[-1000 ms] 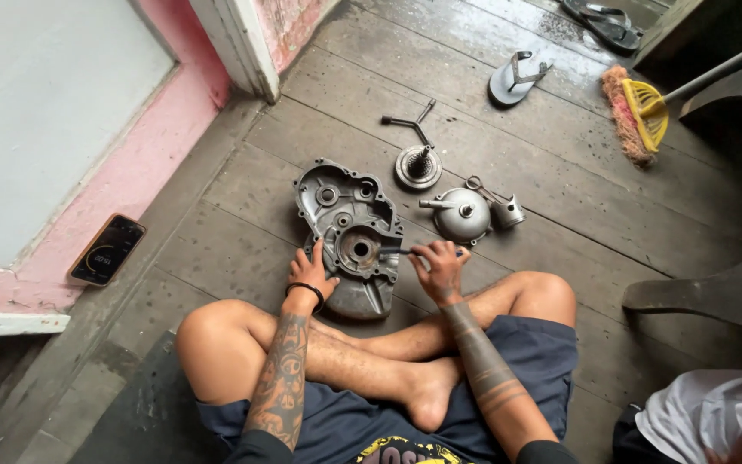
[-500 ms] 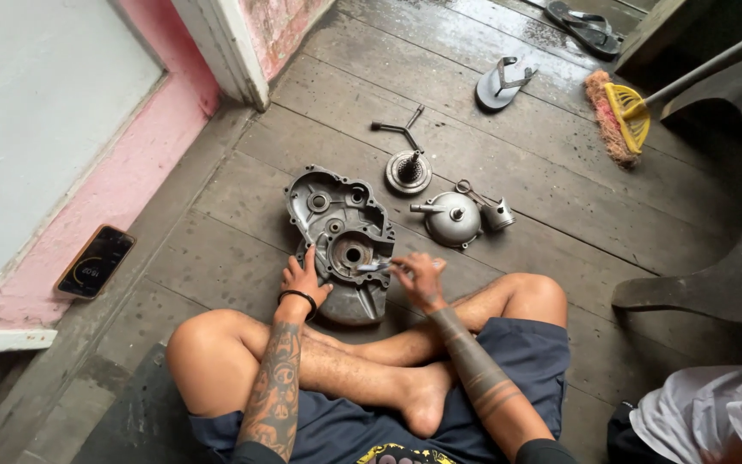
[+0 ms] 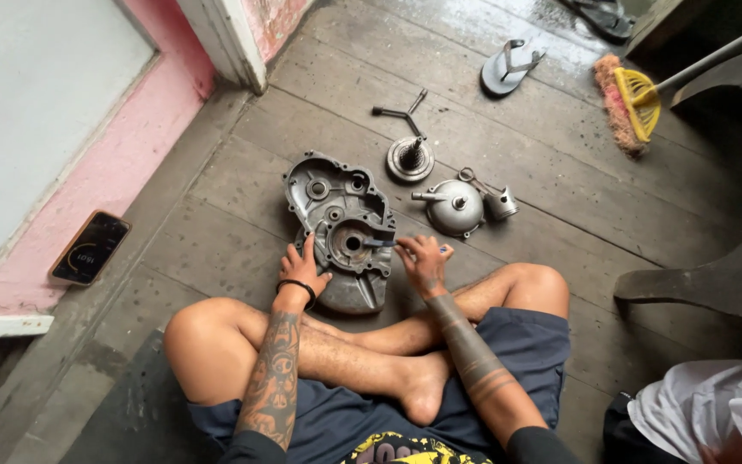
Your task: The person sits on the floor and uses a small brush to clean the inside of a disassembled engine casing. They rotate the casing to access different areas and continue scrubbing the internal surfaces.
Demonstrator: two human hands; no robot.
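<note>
A grey metal engine casing (image 3: 337, 215) lies flat on the wooden floor in front of my crossed legs. My left hand (image 3: 300, 270) rests on its near left edge, fingers spread, steadying it. My right hand (image 3: 423, 260) grips a small tool (image 3: 381, 244) with a blue handle, whose tip points into the round opening of the casing.
Beyond the casing lie a round geared part (image 3: 410, 158), a Y-shaped wrench (image 3: 400, 110), a domed metal cover (image 3: 455, 206) and a piston (image 3: 502, 204). A phone (image 3: 91, 247) lies at the left by the pink wall. A sandal (image 3: 508, 67), a broom (image 3: 631, 101) and a dark plastic chair (image 3: 732, 258) stand at the right.
The view has shifted slightly. My right hand has stayed at the casing's opening with the tool; my left hand keeps its place on the casing edge.
</note>
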